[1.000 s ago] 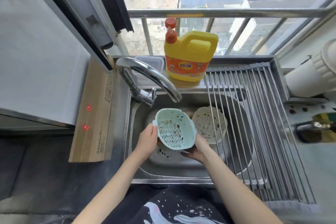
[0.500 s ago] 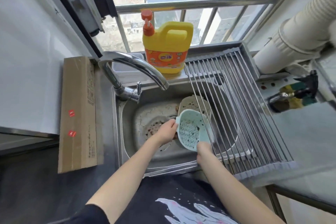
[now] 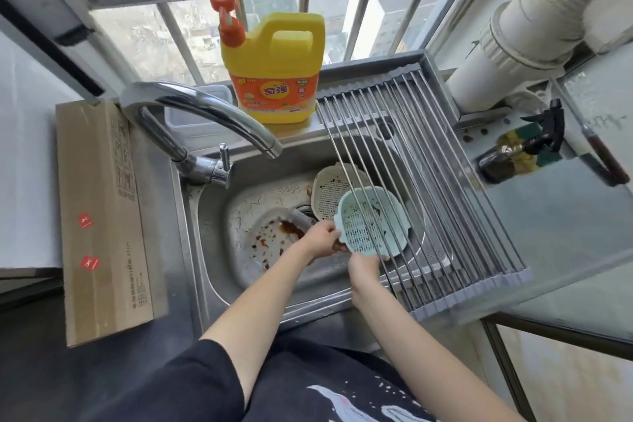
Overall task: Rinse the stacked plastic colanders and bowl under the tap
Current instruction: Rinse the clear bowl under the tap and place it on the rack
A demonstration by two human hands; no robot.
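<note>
Plastic, pale blue, the colander [image 3: 371, 224] was clamped at its near rim by the right hand [image 3: 364, 267] and at its left lug by the fingers [image 3: 330, 233] of the left hand [image 3: 318, 240]. Within the last second it had travelled from beneath the tap [image 3: 205, 116] rightward, partly under the drying rack [image 3: 421, 188]. A beige colander [image 3: 337, 187] lay behind it in the sink [image 3: 205, 216]. No water ran; rinsing appeared incomplete, since residue remained.
</note>
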